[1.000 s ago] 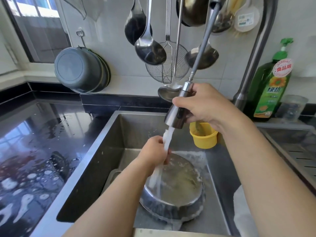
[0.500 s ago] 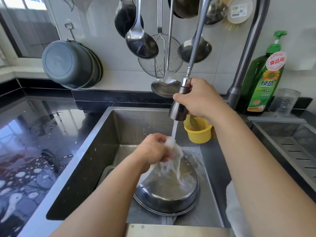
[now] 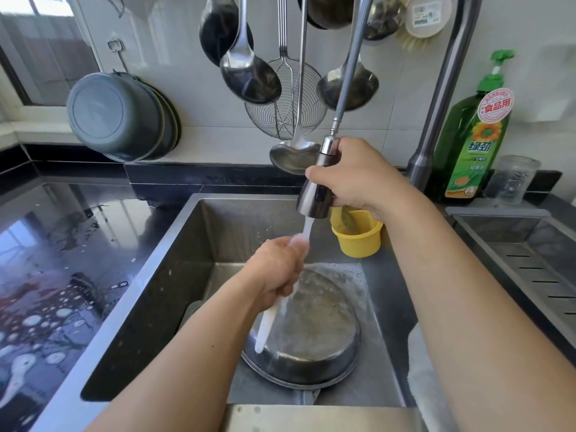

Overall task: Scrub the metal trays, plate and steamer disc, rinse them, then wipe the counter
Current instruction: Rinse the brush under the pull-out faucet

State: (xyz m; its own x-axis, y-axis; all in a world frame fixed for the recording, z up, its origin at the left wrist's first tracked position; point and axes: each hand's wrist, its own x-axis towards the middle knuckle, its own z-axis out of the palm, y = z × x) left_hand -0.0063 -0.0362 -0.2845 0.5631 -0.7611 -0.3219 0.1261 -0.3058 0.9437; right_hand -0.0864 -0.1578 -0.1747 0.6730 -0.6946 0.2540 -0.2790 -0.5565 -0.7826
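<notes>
Down in the sink (image 3: 174,275) lies the round metal tray (image 3: 314,332), upside down on the basin floor toward the front wall, its rim tilted up a little at the front, suds clinging along the floor behind it. Just above its left side is the left hand (image 3: 277,272), fingers curled into a fist, and the stream of water (image 3: 305,232) strikes it near the knuckles and runs off below the wrist in a white ribbon onto the tray; whether that fist holds anything, I cannot tell. Above and to the right, the right hand (image 3: 358,179) is wrapped firmly round the pull-out spray head (image 3: 314,198), nozzle aimed down at the left hand, its hose (image 3: 349,73) stretching up out of view. Tucked under that hand, a yellow cup (image 3: 358,241) sits at the sink's back right corner. Beside the faucet neck (image 3: 442,88), on the back right ledge, stands a green dish soap bottle (image 3: 473,132). Ladles and a wire skimmer (image 3: 286,101) hang on the wall behind, and the black worktop (image 3: 62,260) to the left is dotted with water and foam.
</notes>
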